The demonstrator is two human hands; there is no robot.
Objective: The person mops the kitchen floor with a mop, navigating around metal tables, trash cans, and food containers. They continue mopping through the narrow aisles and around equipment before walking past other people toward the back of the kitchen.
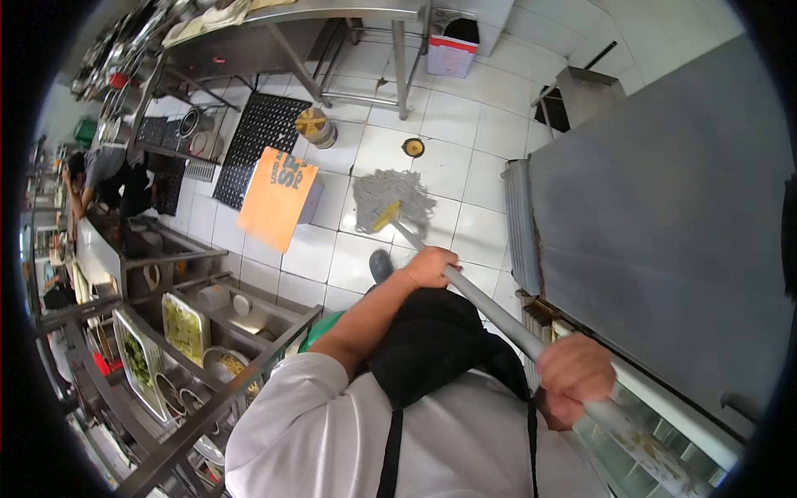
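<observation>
A grey mop point(481, 300) slants across the front of my body. Its stringy grey head lies spread on the white tiled floor, joined to the handle by a yellow clamp. Lower on the handle, my left hand point(432, 267) is wrapped round it. Nearer the top end, my right hand point(577, 378) is closed round the same handle, slightly blurred. A round floor drain point(413, 148) with a yellowish rim sits just beyond the mop head. The tip of a dark shoe point(380, 266) shows close to my left hand.
An orange-topped box point(278, 199) and a bucket point(316, 128) stand left of the mop head, by a black rubber mat point(264, 137). A large grey door panel point(664, 183) rises at right. Steel shelving point(224, 398) with food trays is at left; another person point(116, 174) is farther off.
</observation>
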